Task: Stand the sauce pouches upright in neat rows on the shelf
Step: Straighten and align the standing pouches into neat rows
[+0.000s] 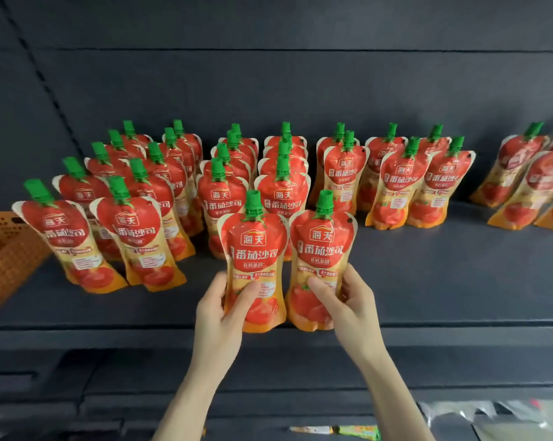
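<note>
A: What is carried by the shelf (443, 281)?

B: Its back and middle are taken up by the standing pouches (283, 198), lined in columns from the shelf's rear wall toward its front edge, green caps up. The columns at the shelf's left end are brought further forward than those to the right. A separate cluster (523, 179) is seen at the shelf's far right end, leaning and blurred. An orange basket (4, 249) is set at the shelf's left end.

A: And the two being handled?

B: A left pouch (256, 249) and a right pouch (324, 246) are held side by side at the shelf's front edge, upright, labels outward, ahead of the two middle columns. Whether their bases touch the shelf cannot be told.

A: How are they gripped?

B: The left hand (217, 313) is wrapped round the left pouch low on its body, thumb across the front. The right hand (351, 307) is wrapped round the right pouch likewise. The low grip is judged to be chosen so that the bases can be set down squarely and each middle column extended by one.
</note>
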Demonstrator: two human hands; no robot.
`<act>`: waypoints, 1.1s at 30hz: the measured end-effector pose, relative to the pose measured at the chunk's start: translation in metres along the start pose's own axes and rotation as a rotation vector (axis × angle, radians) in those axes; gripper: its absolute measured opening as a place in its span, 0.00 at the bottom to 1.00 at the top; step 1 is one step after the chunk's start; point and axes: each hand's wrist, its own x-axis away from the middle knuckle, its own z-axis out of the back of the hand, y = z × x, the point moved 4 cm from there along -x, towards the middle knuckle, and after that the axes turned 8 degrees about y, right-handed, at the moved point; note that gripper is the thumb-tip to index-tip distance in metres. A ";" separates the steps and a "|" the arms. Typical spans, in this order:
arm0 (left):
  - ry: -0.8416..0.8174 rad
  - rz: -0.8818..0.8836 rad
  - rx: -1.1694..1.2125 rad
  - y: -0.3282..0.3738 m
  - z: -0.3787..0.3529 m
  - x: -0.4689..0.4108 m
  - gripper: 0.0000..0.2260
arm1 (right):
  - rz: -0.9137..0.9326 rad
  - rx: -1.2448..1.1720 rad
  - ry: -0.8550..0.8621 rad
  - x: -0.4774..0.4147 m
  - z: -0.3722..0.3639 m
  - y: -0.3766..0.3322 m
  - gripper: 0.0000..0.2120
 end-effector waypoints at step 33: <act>0.010 -0.138 -0.394 -0.036 0.039 -0.069 0.21 | 0.092 0.415 -0.042 -0.046 -0.037 0.034 0.20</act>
